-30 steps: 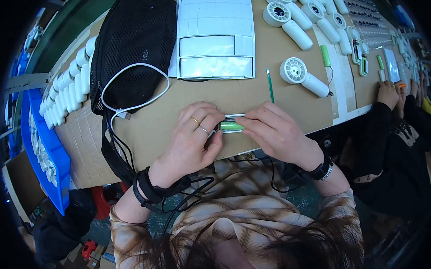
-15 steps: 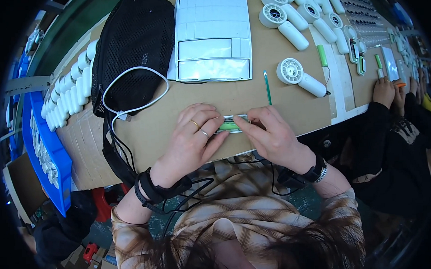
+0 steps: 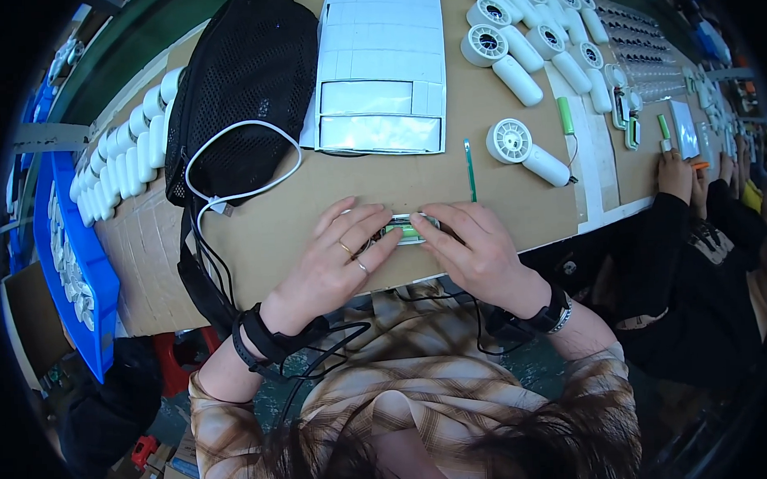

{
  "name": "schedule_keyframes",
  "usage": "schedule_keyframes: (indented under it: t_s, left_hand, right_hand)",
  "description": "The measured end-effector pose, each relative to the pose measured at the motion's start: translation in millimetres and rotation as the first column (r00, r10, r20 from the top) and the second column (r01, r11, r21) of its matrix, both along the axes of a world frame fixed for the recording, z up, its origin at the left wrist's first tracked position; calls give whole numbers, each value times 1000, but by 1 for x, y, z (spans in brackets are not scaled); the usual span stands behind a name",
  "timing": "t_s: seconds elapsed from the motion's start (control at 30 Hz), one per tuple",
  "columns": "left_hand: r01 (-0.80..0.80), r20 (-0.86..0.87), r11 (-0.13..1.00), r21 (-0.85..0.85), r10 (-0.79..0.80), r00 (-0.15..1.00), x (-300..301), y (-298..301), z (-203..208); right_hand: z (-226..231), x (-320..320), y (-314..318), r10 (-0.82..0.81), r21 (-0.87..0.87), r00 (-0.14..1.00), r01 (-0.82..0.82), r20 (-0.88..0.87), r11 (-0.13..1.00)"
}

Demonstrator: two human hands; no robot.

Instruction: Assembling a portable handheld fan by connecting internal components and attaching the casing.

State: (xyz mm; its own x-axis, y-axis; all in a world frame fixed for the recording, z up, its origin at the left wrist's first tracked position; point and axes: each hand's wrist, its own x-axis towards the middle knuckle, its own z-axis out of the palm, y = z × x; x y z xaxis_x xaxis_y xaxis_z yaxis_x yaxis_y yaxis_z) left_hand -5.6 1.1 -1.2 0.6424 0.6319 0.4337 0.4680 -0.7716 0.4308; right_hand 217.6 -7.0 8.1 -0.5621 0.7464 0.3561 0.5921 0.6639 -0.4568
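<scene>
Near the table's front edge lies a small white casing (image 3: pixel 411 241) with a green cylindrical battery (image 3: pixel 407 231) inside it. My left hand (image 3: pixel 329 254) grips its left end, thumb and fingers closed around it. At the other end, my right hand (image 3: pixel 481 249) presses with its fingertips, thumb on the near side. The fingers cover both ends, so fine parts inside cannot be made out. Just beyond my right hand is a thin green stick-like tool (image 3: pixel 471 173). A white handheld fan (image 3: pixel 546 164) lies to the right of that tool.
Behind stand a white drawer box (image 3: pixel 378 96) and a black mesh bag (image 3: pixel 247 92) with a white cable (image 3: pixel 295 162). White fan units (image 3: pixel 513 83) crowd the back right; more white units (image 3: pixel 131 160) line the left beside a blue bin (image 3: pixel 106 291). A co-worker's hand (image 3: pixel 675 177) works at right.
The view has shifted slightly. Both hands stay on the casing; my right fingers now lie straighter along it, and my left fingers have shifted a little on their end.
</scene>
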Motion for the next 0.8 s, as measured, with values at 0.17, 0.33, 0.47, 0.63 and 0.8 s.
schedule_keyframes:
  t_s: [0.17,0.33,0.47,0.63,0.8]
  left_hand:
    - [-24,-19,999,-24,24,1000,1,-2,2]
    - [-43,-11,996,-81,43,999,2,-5,9]
    - [-51,-34,996,-75,48,998,0,-2,12]
    - [-65,-26,988,-143,62,998,7,-1,23]
    - [-82,-14,986,-145,81,997,8,-1,33]
  right_hand:
    - [2,0,1,-3,-9,1000,3,9,1000]
    - [19,5,8,27,-151,999,-32,-38,988]
    - [41,4,40,-165,-288,954,90,-250,953]
    - [37,-7,82,-408,-370,866,292,-289,882]
    - [21,-13,106,-292,-71,949,285,-118,956]
